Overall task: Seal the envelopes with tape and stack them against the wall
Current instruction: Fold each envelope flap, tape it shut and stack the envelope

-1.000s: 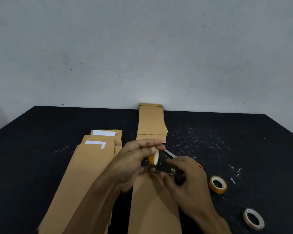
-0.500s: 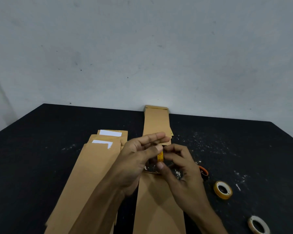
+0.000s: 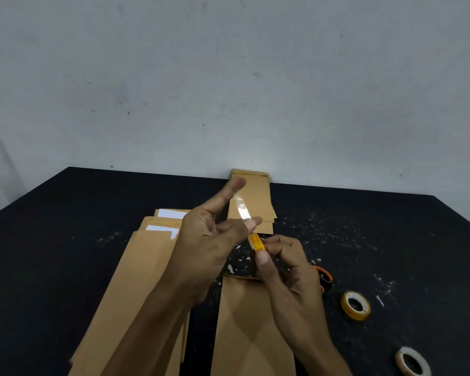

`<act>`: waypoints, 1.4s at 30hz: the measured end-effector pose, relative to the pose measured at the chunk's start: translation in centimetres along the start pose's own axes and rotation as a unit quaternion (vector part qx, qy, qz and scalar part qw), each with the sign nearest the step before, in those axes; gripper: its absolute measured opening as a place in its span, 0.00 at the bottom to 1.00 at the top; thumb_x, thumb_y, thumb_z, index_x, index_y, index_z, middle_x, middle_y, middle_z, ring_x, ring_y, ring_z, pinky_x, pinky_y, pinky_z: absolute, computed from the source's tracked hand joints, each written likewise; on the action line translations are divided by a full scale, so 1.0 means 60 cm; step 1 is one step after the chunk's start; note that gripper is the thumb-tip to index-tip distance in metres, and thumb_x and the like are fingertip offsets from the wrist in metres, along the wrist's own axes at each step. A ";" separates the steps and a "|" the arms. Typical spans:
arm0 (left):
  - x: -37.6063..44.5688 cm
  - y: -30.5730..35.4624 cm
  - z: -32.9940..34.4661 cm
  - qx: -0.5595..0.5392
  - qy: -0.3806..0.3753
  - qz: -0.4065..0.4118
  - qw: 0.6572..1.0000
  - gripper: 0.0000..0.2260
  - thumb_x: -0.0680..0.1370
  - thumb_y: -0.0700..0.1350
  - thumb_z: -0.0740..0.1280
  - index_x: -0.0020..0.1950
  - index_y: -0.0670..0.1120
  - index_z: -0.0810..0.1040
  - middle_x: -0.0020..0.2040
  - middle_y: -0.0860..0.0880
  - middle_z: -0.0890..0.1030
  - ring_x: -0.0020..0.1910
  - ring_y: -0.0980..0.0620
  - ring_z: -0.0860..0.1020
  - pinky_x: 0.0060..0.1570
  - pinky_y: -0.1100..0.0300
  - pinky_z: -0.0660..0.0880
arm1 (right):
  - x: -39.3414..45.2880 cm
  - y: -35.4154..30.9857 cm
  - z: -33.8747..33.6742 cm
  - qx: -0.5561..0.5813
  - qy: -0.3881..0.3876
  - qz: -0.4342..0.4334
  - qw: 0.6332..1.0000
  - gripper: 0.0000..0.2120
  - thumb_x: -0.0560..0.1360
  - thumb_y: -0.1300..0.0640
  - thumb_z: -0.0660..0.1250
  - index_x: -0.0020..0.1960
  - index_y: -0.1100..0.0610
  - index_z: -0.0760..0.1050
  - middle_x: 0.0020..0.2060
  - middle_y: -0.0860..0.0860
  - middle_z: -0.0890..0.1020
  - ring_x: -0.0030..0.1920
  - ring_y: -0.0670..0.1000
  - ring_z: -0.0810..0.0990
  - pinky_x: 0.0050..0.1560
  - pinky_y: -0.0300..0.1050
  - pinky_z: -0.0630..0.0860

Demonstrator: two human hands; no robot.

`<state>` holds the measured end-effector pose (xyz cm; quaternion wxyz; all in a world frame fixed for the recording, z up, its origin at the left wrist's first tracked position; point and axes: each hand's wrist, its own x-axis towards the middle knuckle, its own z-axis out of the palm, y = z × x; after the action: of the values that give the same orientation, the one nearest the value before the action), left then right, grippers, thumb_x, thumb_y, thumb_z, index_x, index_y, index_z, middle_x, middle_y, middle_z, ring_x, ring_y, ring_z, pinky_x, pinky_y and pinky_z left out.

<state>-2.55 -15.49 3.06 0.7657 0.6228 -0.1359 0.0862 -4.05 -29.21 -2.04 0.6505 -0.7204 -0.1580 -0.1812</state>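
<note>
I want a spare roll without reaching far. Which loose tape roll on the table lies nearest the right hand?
The yellow roll, just right of the right hand. The white roll lies farther off, by the table's near right corner.

Matt black table, finely rough and flecked with pale crumbs. Brown kraft-paper envelopes, dull and smooth, white paper showing at open tops on the left; same matt paper on near envelope and far stack against the wall. Clear glossy tape strip, catching light, stretched from a yellow tape roll. Shiny yellowish tape roll and paler roll on the right. Orange plastic piece. Matt grey painted wall, speckled.
</note>
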 end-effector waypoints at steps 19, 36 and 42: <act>0.003 0.000 0.004 0.117 0.002 0.074 0.990 0.45 0.70 0.23 0.71 0.79 0.52 0.59 0.70 0.72 0.67 0.56 0.53 0.82 0.44 0.57 0.83 | -0.015 -0.004 -0.006 0.006 -0.040 0.071 0.997 0.10 0.77 0.41 0.68 0.43 0.45 0.83 0.47 0.44 0.78 0.48 0.46 0.79 0.46 0.53 0.80; -0.001 -0.028 -0.007 0.155 -0.092 -0.038 0.983 0.46 0.68 0.24 0.73 0.79 0.54 0.60 0.79 0.58 0.61 0.53 0.54 0.84 0.41 0.54 0.83 | 0.046 0.053 -0.116 -0.563 -0.104 0.203 0.795 0.09 0.78 0.62 0.64 0.53 0.51 0.77 0.52 0.49 0.76 0.53 0.51 0.76 0.49 0.52 0.79; 0.004 -0.031 -0.007 0.145 -0.112 -0.046 0.982 0.46 0.68 0.24 0.73 0.79 0.54 0.61 0.78 0.58 0.59 0.53 0.54 0.84 0.42 0.55 0.83 | 0.066 0.037 -0.116 -0.579 -0.134 0.234 0.769 0.11 0.78 0.51 0.69 0.57 0.51 0.71 0.56 0.52 0.75 0.56 0.54 0.76 0.52 0.48 0.74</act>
<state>-1.73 -15.49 1.32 0.6504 0.7385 -0.1776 -0.0005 0.11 -36.40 -1.51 0.1041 -0.9923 0.0646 0.0179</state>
